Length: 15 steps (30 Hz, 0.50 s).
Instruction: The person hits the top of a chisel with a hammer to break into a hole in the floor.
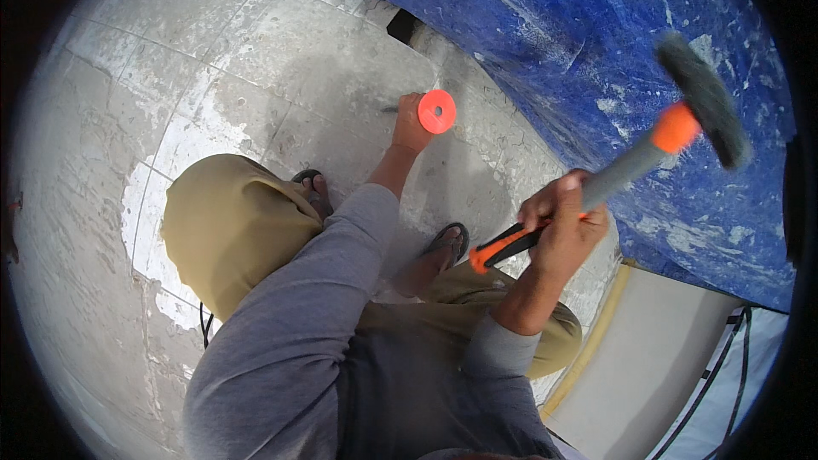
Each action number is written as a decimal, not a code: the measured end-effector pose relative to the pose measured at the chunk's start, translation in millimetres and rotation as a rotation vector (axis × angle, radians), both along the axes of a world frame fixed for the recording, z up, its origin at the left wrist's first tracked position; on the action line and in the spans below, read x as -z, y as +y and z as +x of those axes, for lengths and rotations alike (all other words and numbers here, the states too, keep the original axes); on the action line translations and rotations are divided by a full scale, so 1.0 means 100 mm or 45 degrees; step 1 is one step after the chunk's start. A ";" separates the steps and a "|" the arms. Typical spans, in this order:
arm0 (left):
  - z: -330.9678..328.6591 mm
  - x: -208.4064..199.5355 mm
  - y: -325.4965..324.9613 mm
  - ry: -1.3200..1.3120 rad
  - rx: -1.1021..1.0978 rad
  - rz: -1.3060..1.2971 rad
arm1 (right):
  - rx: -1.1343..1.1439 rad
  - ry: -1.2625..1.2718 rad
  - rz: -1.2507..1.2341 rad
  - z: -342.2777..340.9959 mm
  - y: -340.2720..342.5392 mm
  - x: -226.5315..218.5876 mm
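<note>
My left hand is closed around a chisel, low over the worn floor. The chisel's round orange hand guard faces up with the dark striking end at its middle, and its tip is hidden from here. Raised at the right, my right hand grips a hammer by its black and orange grip. The shaft is grey with an orange collar, and the heavy dark head, slightly blurred, is up and apart from the chisel.
Pale floor slabs with peeling white coating spread around my sandalled feet. A paint-spattered blue tarp hangs along the far right. A dark square opening sits by its edge. Lower right are a light panel with yellow edging and black cables.
</note>
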State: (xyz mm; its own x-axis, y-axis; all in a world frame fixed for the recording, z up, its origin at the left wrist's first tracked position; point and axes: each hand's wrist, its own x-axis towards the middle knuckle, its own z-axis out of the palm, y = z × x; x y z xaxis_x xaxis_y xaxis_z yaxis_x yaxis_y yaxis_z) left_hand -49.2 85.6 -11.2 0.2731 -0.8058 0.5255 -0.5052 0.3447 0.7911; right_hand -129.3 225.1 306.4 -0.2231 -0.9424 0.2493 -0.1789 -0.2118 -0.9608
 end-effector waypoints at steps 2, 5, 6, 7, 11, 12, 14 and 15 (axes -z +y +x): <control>0.00 -0.04 0.01 0.069 -0.048 0.014 | 0.036 -0.013 -0.079 0.00 -0.10 0.00; 0.00 -0.06 -0.01 -0.007 0.059 0.047 | 0.045 0.008 0.019 -0.05 -0.09 0.58; -0.01 -0.08 -0.03 0.033 0.098 0.072 | -0.007 0.012 0.140 -0.16 0.00 1.01; -0.05 -0.11 -0.04 0.075 0.144 0.089 | -0.034 0.324 0.319 -0.33 0.12 1.56; 0.02 0.04 0.06 -0.023 0.232 0.026 | -0.063 0.221 1.116 -0.18 0.21 1.48; -0.03 0.02 0.14 -0.060 0.237 0.034 | -0.064 0.131 1.102 -0.19 0.24 1.38; -0.05 -0.01 0.16 -0.144 0.224 0.035 | -0.090 -0.047 1.050 -0.19 0.22 1.22; -0.07 -0.03 0.12 -0.130 0.180 -0.024 | -0.067 -0.055 1.004 -0.22 0.21 1.17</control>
